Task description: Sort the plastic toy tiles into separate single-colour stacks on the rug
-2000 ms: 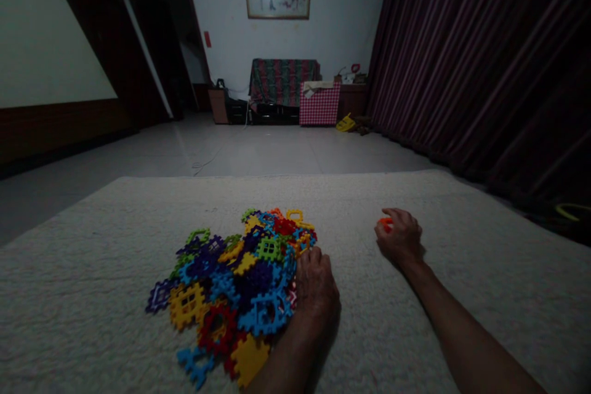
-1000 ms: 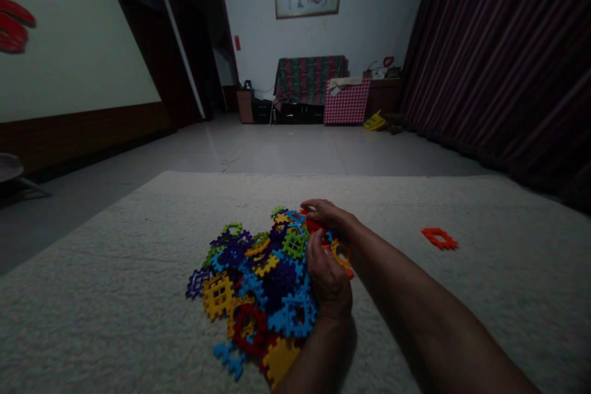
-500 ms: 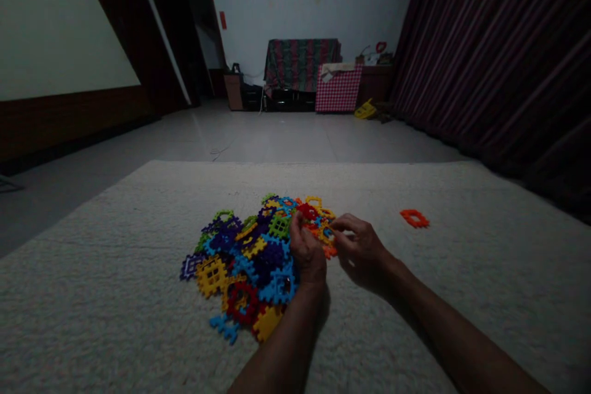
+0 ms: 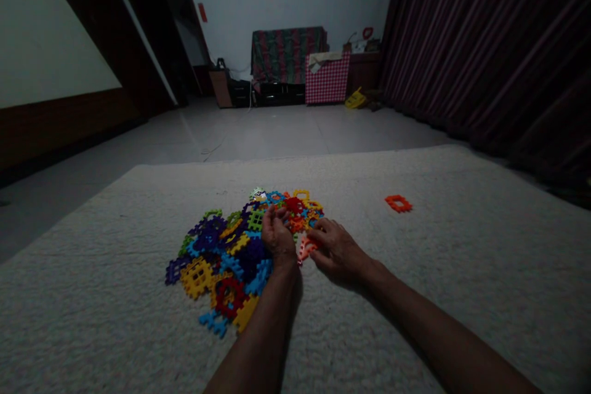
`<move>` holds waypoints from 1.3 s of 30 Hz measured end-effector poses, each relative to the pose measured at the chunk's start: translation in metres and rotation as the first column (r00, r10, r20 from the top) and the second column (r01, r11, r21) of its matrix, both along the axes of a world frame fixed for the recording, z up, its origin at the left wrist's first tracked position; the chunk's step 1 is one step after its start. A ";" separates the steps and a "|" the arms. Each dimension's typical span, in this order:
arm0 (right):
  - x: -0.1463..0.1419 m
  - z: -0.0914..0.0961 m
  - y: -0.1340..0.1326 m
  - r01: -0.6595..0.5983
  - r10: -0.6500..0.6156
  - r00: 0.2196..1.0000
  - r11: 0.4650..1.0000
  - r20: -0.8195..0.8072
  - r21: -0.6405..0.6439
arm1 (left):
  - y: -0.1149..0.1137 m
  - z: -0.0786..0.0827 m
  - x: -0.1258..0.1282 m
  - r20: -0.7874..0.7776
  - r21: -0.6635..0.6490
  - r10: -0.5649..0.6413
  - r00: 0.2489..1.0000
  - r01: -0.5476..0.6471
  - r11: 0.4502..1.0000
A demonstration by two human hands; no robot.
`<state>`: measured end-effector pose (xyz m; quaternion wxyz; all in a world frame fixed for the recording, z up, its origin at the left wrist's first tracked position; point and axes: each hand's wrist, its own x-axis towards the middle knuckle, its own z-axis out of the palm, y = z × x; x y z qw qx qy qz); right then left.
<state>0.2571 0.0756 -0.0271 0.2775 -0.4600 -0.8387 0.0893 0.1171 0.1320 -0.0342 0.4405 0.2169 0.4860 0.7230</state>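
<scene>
A heap of colourful plastic interlocking pieces [image 4: 231, 258], square and round with notched edges, lies on a pale textured mat. At the heap's right side my left hand [image 4: 280, 240] is cupped with its fingers loosely curled and apart, and I see nothing held in it. My right hand [image 4: 341, 252], palm down, pinches an orange interlocking piece [image 4: 305, 247] at the heap's right edge. Its fingers hide part of that piece. A separate orange hexagonal-looking frame piece [image 4: 398, 203] lies alone on the mat, farther right.
The pale mat [image 4: 115, 295] extends around the heap, with grey floor tiles [image 4: 277, 129] beyond. A cloth-draped item [image 4: 289, 55] and a checkered cloth [image 4: 327, 83] are by the far wall. A dark curtain [image 4: 484, 55] hangs at right.
My right hand has come down and nearer to me, now on an orange piece at the heap's edge. My left hand has turned more palm up. The camera view has shifted.
</scene>
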 end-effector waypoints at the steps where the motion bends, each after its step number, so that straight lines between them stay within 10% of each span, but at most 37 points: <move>1: 0.001 0.001 0.000 -0.004 0.004 1.000 1.000 -0.009 -0.005 | 0.000 0.000 -0.001 -0.003 -0.004 0.000 1.000 0.000 1.000; 6: 0.013 0.005 0.003 -0.078 0.074 0.994 0.996 -0.080 -0.047 | 0.000 -0.008 -0.001 -0.199 0.037 0.000 0.980 0.008 0.999; 12: 0.013 -0.004 0.014 -0.075 0.088 0.984 0.994 -0.158 0.085 | -0.011 -0.021 0.011 -0.708 0.212 0.000 0.707 0.212 0.954; 19: -0.018 0.002 0.042 -0.006 -0.010 0.993 0.992 0.119 0.129 | -0.002 -0.009 0.000 -0.368 0.149 0.083 0.926 -0.029 0.988; 26: -0.033 0.003 0.059 0.037 -0.064 0.953 0.995 0.295 0.095 | 0.009 0.003 -0.013 -0.104 0.049 0.111 0.988 -0.106 0.993; 39: -0.005 0.004 0.041 0.089 -0.062 0.978 0.988 -0.201 0.126 | -0.003 -0.003 0.002 -0.371 0.212 0.072 0.926 0.009 0.977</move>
